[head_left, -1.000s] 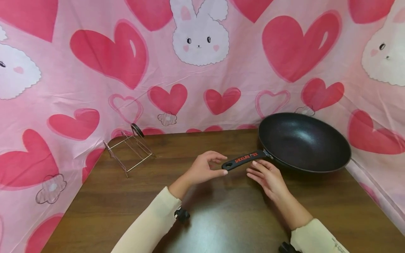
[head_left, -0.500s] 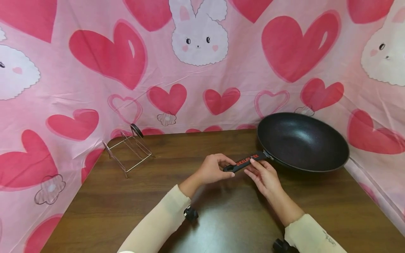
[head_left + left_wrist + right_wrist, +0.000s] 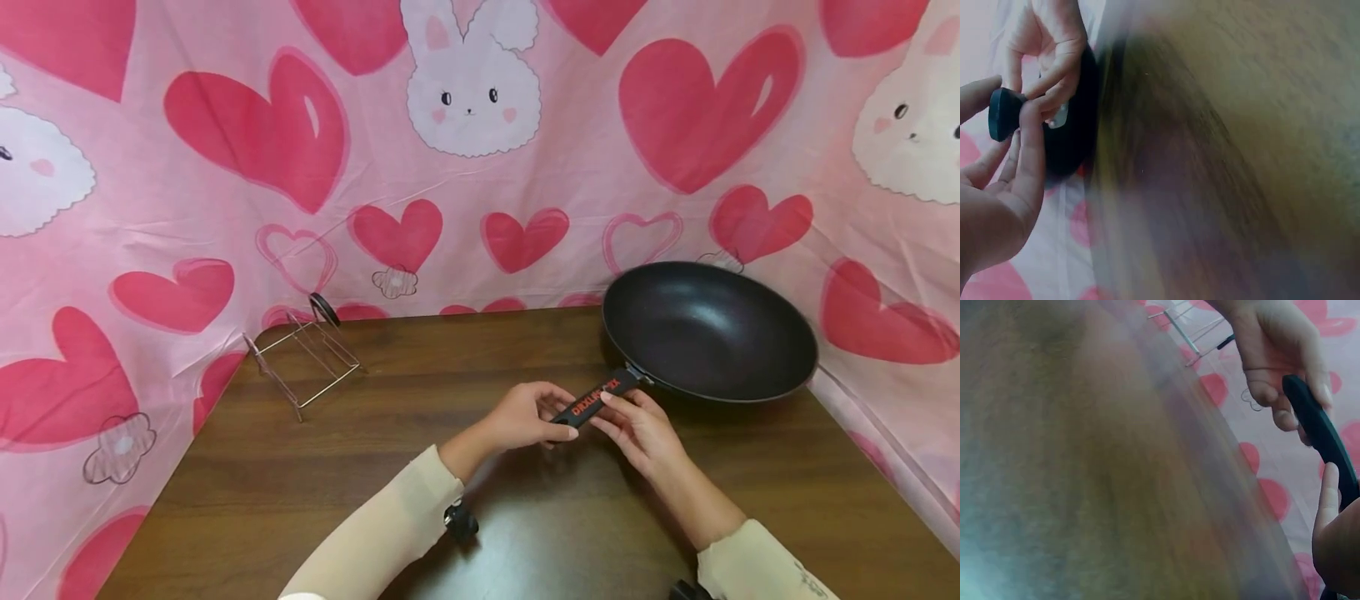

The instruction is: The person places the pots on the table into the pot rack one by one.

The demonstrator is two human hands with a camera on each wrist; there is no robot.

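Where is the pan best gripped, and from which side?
Probably by its handle, from the near side, thumb above and fingers below: it is slim and juts toward the near left, while the rest of the pan is wide and round.

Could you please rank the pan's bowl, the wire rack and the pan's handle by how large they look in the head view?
1. Pan's bowl
2. Wire rack
3. Pan's handle, slim and partly covered by the left hand and right hand
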